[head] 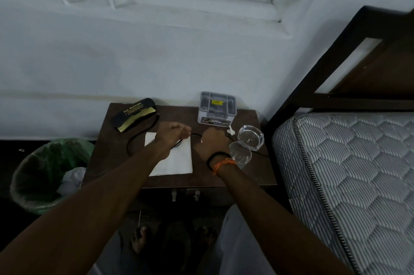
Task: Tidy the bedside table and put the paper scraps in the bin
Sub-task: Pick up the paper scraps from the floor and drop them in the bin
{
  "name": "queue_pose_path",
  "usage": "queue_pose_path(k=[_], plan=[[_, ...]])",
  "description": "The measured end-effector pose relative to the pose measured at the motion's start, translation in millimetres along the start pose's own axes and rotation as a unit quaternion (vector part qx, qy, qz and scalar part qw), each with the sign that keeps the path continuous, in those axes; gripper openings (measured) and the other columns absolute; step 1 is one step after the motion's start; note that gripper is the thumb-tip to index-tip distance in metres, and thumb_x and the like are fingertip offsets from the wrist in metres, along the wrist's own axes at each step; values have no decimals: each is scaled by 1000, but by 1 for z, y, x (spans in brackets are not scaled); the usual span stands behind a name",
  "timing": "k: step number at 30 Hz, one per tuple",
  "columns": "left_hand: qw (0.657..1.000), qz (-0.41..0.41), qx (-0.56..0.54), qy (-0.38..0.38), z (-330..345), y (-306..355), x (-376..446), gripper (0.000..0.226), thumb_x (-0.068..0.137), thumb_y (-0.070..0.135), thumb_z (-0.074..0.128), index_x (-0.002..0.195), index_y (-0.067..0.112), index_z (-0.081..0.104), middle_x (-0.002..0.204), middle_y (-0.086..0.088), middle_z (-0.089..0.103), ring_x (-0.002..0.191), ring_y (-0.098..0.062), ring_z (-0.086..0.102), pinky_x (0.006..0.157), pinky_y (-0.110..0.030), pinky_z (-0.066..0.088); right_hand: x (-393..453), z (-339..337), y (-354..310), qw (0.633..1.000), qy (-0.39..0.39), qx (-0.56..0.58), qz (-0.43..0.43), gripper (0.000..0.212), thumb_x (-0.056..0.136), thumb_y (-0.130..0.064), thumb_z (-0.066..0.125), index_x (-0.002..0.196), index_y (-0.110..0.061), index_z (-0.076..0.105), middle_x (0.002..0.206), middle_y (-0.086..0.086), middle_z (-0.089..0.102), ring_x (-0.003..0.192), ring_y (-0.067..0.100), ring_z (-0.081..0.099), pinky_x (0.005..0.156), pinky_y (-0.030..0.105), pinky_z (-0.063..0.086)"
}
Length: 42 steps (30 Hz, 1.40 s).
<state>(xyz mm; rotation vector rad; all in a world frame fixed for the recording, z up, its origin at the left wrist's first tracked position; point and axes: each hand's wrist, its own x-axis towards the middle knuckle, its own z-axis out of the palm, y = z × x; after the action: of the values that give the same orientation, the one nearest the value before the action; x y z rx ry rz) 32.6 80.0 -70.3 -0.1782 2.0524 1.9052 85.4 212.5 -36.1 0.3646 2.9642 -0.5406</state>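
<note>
Both hands work over the middle of the tabletop. On the left stands the bin, green-lined, beside the tabletop's left edge. Next, the left hand has curled fingers and seems to pinch the black cable, which loops leftward toward the glasses case; below it lies the white paper sheet. The right hand is curled too, but I cannot tell its grip. A small paper scrap lies just right of it, so the right hand is nearer.

Black and orange bands, right wrist.
</note>
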Motion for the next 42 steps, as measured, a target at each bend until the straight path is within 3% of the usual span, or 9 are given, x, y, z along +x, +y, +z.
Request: queue_pose_path(k=[5, 10, 13, 16, 19, 21, 24, 29, 42], plan=[[1000, -11, -23, -5, 31, 19, 6, 23, 84, -13, 59, 105, -12, 69, 95, -20, 69, 81, -25, 65, 74, -28, 57, 30, -61, 20, 988, 8, 147, 51, 22, 83, -18, 59, 93, -7, 75, 97, 13, 73, 95, 31, 69, 87, 40, 57], [999, -37, -26, -3, 49, 25, 15, 16, 86, -11, 60, 98, -7, 71, 87, -13, 68, 70, -13, 64, 58, -18, 55, 58, -89, 73, 958, 53, 256, 122, 13, 74, -20, 68, 80, -13, 77, 82, 8, 75, 83, 28, 71, 81, 39, 59], [998, -47, -39, 1, 54, 26, 21, 13, 86, -10, 62, 97, -7, 70, 87, -10, 68, 74, -16, 65, 68, -27, 61, 73, -78, 98, 963, 14, 227, 143, 12, 82, -15, 66, 87, -7, 74, 88, 8, 71, 91, 27, 69, 84, 38, 58], [998, -49, -43, 4, 51, 21, 29, 14, 83, -12, 63, 96, -11, 68, 89, -10, 70, 74, -19, 67, 68, -31, 63, 83, -61, 111, 957, -39, 236, 165, 30, 83, -11, 68, 112, -3, 68, 115, 14, 69, 102, 27, 68, 75, 28, 58], [998, -50, -32, 9, 43, 13, 37, 11, 81, -14, 63, 91, -10, 68, 88, -11, 70, 74, -18, 68, 67, -29, 63, 89, -48, 116, 970, -50, 189, 145, 27, 82, -14, 73, 107, -3, 71, 115, 12, 71, 92, 21, 69, 67, 17, 54], [998, -55, -29, 16, 37, 8, 41, 9, 80, -15, 63, 83, -7, 67, 85, -11, 71, 73, -18, 68, 66, -29, 62, 96, -39, 117, 972, -74, 173, 142, 28, 84, -19, 71, 107, -4, 71, 114, 15, 71, 101, 28, 69, 88, 32, 57], [998, -61, -15, 28, 28, 5, 43, 16, 82, -13, 61, 75, 1, 68, 76, -8, 70, 68, -18, 67, 56, -22, 59, 106, -26, 116, 980, -76, 146, 115, 29, 80, -23, 76, 101, -3, 74, 104, 18, 73, 99, 34, 69, 91, 45, 56], [997, -66, 4, 38, 16, 2, 48, 13, 87, -9, 57, 86, -2, 69, 75, -11, 66, 67, -20, 66, 50, -15, 54, 111, -15, 110, 993, -55, 69, 81, 24, 80, -22, 72, 91, -2, 74, 99, 17, 74, 93, 33, 69, 82, 39, 58], [997, -37, 48, 45, -28, 26, 24, 18, 84, -12, 59, 100, -11, 68, 84, -18, 66, 78, -23, 65, 80, -33, 59, 98, -44, 92, 997, -45, 3, 58, 20, 77, -23, 68, 88, -9, 77, 95, 10, 75, 92, 28, 69, 85, 39, 57]])
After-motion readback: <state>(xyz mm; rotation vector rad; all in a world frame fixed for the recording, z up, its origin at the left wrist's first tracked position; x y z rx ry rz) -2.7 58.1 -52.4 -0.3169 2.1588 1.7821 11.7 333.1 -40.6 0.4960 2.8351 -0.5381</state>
